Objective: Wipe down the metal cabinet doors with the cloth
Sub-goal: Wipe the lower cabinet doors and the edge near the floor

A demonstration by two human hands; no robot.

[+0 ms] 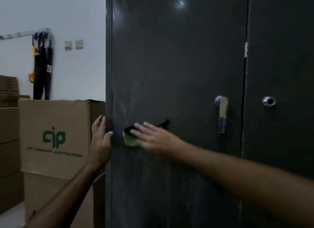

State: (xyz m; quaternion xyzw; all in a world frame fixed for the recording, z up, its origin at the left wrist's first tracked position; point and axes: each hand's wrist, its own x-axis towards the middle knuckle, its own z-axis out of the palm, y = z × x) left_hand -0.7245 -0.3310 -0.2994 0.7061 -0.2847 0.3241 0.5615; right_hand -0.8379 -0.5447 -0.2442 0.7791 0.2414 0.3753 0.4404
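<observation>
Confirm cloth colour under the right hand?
Light green cloth, pressed flat on the dark grey cabinet door by the right hand; head view.

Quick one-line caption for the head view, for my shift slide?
Right hand presses green cloth flat against dark cabinet door; left hand braces its edge.

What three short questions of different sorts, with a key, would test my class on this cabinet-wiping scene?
1. True or false: the right hand presses the green cloth flat against the dark grey metal cabinet door.
2. Which hand rests on the cabinet's left edge?
A. left hand
B. right hand
C. neither
3. Fill in: the shiny metal lever handle sits to the ____ of the cloth.

Key
1. True; straight fingers lie over the cloth.
2. A
3. Right, and a little higher; the brown cardboard box with green lettering stands left of the cabinet.
</observation>
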